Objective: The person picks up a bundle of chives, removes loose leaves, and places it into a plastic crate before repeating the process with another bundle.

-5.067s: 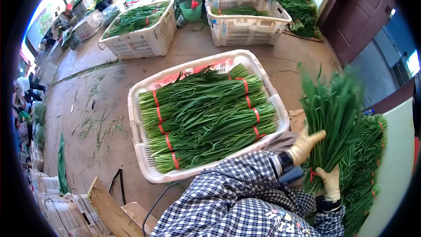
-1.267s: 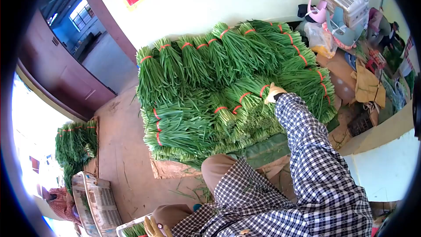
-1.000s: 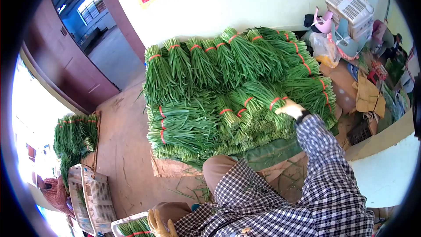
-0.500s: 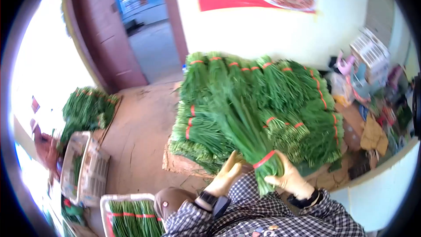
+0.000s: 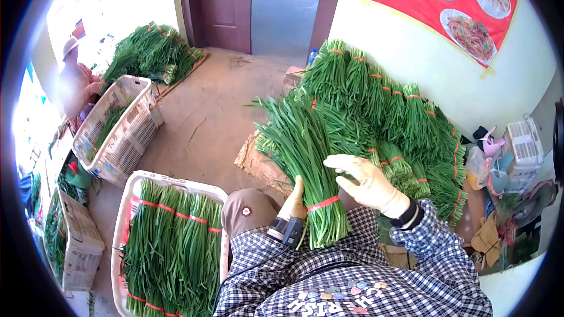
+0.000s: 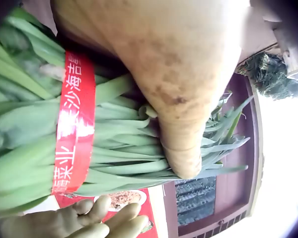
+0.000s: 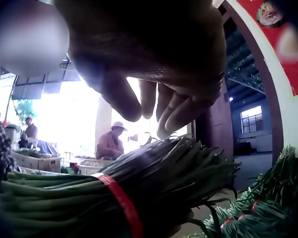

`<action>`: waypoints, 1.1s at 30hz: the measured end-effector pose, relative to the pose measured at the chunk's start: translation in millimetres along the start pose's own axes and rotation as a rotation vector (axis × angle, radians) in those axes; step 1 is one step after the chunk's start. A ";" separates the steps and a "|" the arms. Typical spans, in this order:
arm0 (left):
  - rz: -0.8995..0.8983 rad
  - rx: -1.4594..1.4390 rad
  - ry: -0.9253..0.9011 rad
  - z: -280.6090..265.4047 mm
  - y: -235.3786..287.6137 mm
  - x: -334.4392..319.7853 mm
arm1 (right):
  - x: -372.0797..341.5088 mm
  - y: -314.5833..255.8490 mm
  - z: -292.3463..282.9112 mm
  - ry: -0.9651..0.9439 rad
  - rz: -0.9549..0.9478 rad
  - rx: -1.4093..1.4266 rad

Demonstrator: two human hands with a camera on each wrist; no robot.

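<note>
The fingers (image 5: 346, 163) of the right hand (image 5: 375, 186) are spread and loosely bent, holding nothing, right at the edge of the bundle of green stalks (image 5: 311, 152); whether their tips brush the leaves is hard to tell. The left hand (image 5: 292, 204) bears that bundle alone: its thumb lies over the leaves just above the red band (image 5: 323, 203), and its other fingers are mostly hidden behind. What has changed is the hold: 0.5 s ago the right hand clasped the stem end by the band, and now it has come away. The bundle is tilted, stems down and leaf tips leaning up and leftward, raised in front of the pile of banded bundles (image 5: 399, 111) by the wall (image 5: 405, 58). The view has swung round too, so the white crate (image 5: 183, 182) at the left shows more fully, with banded bundles laid inside. For the work, this seems to mean that the pick-up is done and the bundle is in mid-handling, not yet in the crate, with the right hand free to steady or straighten the leaves.
</note>
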State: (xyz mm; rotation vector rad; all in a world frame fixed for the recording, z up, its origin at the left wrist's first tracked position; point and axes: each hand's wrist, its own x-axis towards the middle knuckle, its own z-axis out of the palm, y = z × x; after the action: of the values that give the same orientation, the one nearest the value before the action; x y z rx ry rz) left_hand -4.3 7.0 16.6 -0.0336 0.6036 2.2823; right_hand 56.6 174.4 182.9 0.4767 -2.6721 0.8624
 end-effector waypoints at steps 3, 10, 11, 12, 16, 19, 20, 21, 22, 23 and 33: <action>-0.015 -0.002 -0.037 -1.5 3.4 -2.0 | 16.4 6.2 16.4 -0.121 -0.091 -0.015; -0.080 -0.030 -0.175 -10.3 -2.0 3.6 | 9.1 17.2 11.0 -0.232 0.027 -0.076; -0.085 -0.049 -0.199 -10.4 -2.5 4.7 | 6.9 19.6 9.9 -0.227 0.035 -0.078; -0.106 -0.031 -0.187 -10.6 -3.2 4.0 | 4.5 22.1 8.3 -0.247 0.010 -0.076; -0.160 -0.024 -0.278 -14.4 -5.2 5.1 | -5.5 26.7 6.1 -0.276 -0.112 -0.202; -0.144 0.024 -0.224 -10.9 -7.0 1.8 | -8.6 17.7 4.8 -0.281 -0.196 -0.350; -0.138 0.030 -0.213 -11.9 -8.1 2.1 | -10.4 16.3 4.5 -0.314 -0.192 -0.354; -0.133 0.035 -0.206 -12.1 -9.4 4.2 | -11.9 17.1 3.2 -0.348 -0.186 -0.363; -0.148 0.040 -0.241 -13.7 -9.5 6.0 | -13.6 18.6 2.9 -0.378 -0.171 -0.340; -0.154 0.046 -0.244 -13.4 -9.7 7.1 | -15.7 20.9 2.9 -0.371 -0.166 -0.341; -0.112 0.124 -0.162 -25.8 -24.5 9.6 | -29.0 22.6 29.8 -0.226 -0.217 -0.668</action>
State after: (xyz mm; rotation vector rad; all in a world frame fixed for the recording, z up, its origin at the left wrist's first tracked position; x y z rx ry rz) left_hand 1.7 17.0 -18.4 0.1720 0.6400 2.1115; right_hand 68.7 180.0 137.5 0.6961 -2.8121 -0.1674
